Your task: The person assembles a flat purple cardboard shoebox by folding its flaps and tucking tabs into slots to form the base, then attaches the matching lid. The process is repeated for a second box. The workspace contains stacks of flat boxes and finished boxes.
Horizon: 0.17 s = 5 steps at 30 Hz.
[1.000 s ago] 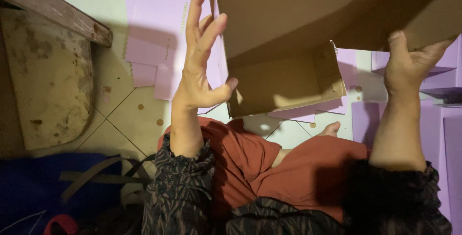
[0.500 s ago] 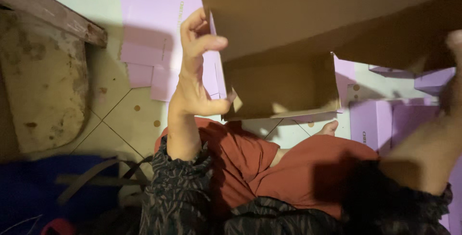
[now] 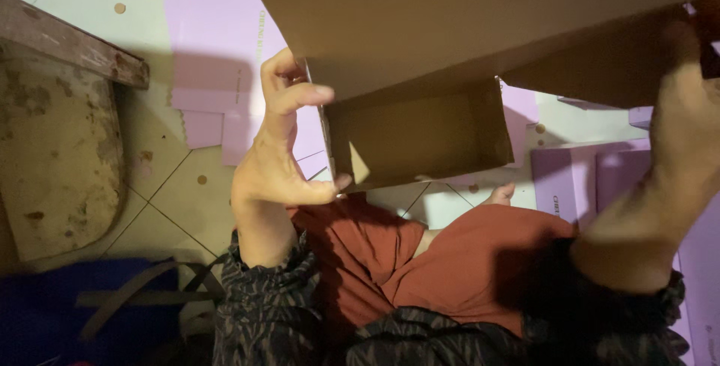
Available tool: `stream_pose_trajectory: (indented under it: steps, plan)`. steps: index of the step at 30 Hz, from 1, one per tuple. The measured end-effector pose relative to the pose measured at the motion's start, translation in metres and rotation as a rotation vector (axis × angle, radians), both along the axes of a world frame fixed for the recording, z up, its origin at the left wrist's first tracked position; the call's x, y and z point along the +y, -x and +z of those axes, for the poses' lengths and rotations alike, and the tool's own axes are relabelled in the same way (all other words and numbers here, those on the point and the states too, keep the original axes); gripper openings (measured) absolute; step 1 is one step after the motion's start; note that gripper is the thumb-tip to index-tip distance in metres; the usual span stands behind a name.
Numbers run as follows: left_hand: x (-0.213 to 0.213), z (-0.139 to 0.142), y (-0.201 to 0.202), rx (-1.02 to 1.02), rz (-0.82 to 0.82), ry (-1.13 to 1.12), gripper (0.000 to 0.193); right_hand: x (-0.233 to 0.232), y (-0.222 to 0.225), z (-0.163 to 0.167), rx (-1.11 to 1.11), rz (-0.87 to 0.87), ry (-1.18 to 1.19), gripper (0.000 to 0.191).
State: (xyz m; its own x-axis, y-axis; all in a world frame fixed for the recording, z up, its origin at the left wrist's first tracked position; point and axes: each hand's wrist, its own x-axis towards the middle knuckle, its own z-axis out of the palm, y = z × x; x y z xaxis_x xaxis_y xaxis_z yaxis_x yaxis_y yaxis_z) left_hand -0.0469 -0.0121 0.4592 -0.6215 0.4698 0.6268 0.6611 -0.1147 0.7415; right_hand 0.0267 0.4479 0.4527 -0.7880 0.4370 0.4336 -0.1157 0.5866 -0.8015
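Head view: my left hand (image 3: 281, 148) grips the left wall of the brown cardboard box (image 3: 450, 58), fingers curled over its edge, thumb pressed at the lower corner. The box is held up over my lap, open side toward me, flaps spread. My right hand (image 3: 686, 126) is on its right side; blurred, so I cannot tell its grip. Purple flat sheets (image 3: 217, 58) lie on the tiled floor (image 3: 180, 208) below.

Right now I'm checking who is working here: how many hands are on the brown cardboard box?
2. The left hand grips the left wall of the brown cardboard box; the right hand holds its right side, blurred. No other person's hands show.
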Motion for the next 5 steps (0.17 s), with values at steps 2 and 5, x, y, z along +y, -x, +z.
stream_pose_trajectory:
  steps: [2, 5]
  plan:
    - [0.0003, 0.0019, -0.0003, 0.003, 0.016, 0.026, 0.105, 0.0028, 0.0041, 0.0033, -0.007, 0.003, 0.003, 0.020]
    - [-0.0001, 0.0059, -0.0008, -0.020, 0.031, 0.031, 0.122, 0.0049, 0.0071, 0.0033, -0.031, -0.022, 0.014, 0.019]
